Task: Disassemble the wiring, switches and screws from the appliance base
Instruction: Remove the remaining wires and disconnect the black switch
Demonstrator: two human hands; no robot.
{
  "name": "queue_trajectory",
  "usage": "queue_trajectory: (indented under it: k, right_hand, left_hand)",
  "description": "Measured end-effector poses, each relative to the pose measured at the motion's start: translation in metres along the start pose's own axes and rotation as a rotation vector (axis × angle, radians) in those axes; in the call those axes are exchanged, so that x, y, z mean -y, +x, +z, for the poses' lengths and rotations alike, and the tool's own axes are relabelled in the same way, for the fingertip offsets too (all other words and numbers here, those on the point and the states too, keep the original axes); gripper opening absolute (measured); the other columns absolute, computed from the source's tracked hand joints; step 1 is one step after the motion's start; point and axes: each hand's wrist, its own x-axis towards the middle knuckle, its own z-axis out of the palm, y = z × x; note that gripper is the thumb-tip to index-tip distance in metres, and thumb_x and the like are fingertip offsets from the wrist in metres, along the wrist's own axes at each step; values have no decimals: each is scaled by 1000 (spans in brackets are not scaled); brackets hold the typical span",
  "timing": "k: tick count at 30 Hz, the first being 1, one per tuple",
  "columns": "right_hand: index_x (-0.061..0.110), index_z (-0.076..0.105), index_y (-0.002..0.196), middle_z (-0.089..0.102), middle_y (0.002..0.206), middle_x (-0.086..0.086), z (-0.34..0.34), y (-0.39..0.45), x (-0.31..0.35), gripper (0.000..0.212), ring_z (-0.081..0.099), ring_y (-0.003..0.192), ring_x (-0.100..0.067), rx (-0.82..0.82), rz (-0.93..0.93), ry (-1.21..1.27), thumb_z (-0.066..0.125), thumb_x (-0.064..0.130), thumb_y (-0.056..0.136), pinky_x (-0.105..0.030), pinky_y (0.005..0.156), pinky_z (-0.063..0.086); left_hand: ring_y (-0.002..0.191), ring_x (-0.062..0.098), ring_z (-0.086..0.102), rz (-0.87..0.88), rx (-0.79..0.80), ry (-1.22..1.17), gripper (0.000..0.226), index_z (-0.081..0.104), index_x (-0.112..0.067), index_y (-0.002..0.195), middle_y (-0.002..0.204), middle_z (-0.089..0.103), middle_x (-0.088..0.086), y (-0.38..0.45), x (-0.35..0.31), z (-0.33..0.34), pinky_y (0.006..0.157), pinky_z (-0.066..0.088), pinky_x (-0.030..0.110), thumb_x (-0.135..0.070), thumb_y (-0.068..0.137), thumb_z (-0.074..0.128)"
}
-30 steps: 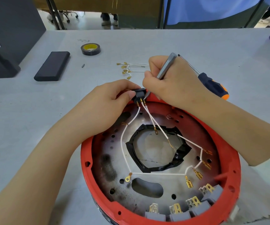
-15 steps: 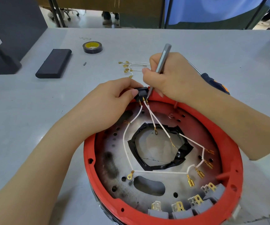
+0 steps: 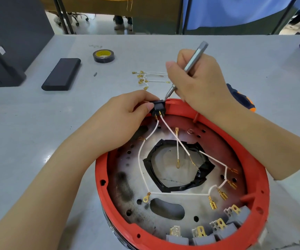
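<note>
One short wire [image 3: 177, 145] has come off the switch [image 3: 158, 107] since half a second ago; it now lies loose across the taped hole [image 3: 178, 166], its spade end up near the far rim. I also see the driver [image 3: 190, 64] raised and tilted more upright than before.

My left hand [image 3: 125, 120] pinches the black switch at the far rim of the red base [image 3: 254, 204], thumb on its near side, other fingers curled over the top. Two white wires still run from the switch terminals down into the base: one loops left to a ring lug [image 3: 146, 198], the other crosses right toward the spade connectors [image 3: 223, 193].

My right hand [image 3: 198, 83] grips the grey driver like a pen, fingers curled tight round the shaft; tip sits just beside the switch's top right corner, contact unclear.

Grey switch blocks [image 3: 216, 231] line the near rim. On the table [image 3: 19, 123] beyond: pulled wires [image 3: 149, 77], tape roll [image 3: 103, 56], black case [image 3: 61, 74], orange-handled screwdriver [image 3: 241, 98] partly behind my right wrist.
</note>
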Motion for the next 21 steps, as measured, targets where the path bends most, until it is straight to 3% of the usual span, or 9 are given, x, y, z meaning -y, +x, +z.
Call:
queue_trajectory:
  k: [3, 7, 10, 13, 15, 18, 21]
  right_hand:
    - [19, 37, 63, 43, 39, 6, -11, -2, 8, 37, 37, 34, -9, 26, 8, 139, 56, 18, 95, -15, 41, 31]
    - [23, 58, 85, 66, 57, -3, -28, -10, 18, 11, 46, 31, -20, 265, 5, 103, 59, 31, 93, -20, 37, 35]
    - [22, 66, 96, 71, 67, -4, -39, -22, 20, 19, 53, 34, -28, 381, 79, 73, 55, 37, 93, -19, 41, 41]
    - [25, 66, 92, 72, 78, 6, -47, -34, 19, 8, 62, 45, -18, 467, 93, -123, 58, 26, 94, -16, 50, 47]
    - [29, 63, 89, 69, 78, 13, -48, -41, 18, 11, 64, 51, -7, 531, 113, -221, 64, 18, 89, -11, 47, 43]
    - [32, 59, 83, 64, 76, 25, -47, -50, 21, 17, 59, 60, 7, 619, 119, -339, 70, 19, 83, -9, 56, 43]
    - [30, 56, 79, 64, 75, 28, -48, -56, 23, 19, 58, 62, 8, 629, 140, -317, 73, 20, 80, -8, 57, 43]
  left_hand:
    - [95, -1, 57, -8, 9, -2, 25, 61, -42, 111, 101, 65, -20, -1, 0, 0, 84, 41, 13, -30, 100, 42]
    - [99, 2, 58, -3, 12, -3, 25, 61, -41, 112, 104, 65, -19, -1, -2, 0, 90, 44, 21, -29, 100, 42]
    - [99, 2, 58, -10, 7, -15, 25, 61, -41, 112, 105, 65, -19, -2, -1, 0, 89, 43, 20, -29, 100, 43]
    - [99, 2, 58, -13, 10, -14, 25, 61, -40, 112, 105, 65, -19, -2, -1, 1, 88, 42, 16, -29, 100, 43]
    - [99, 3, 58, -10, 9, -12, 25, 61, -39, 113, 105, 65, -19, -2, -1, 1, 89, 43, 19, -28, 100, 43]
    - [98, 2, 58, -6, 6, -19, 25, 62, -38, 113, 104, 65, -19, -2, -1, 1, 87, 43, 18, -27, 100, 43]
    - [99, 2, 57, -6, 2, -19, 25, 61, -37, 114, 104, 64, -20, -2, -1, 1, 85, 41, 14, -27, 100, 43]
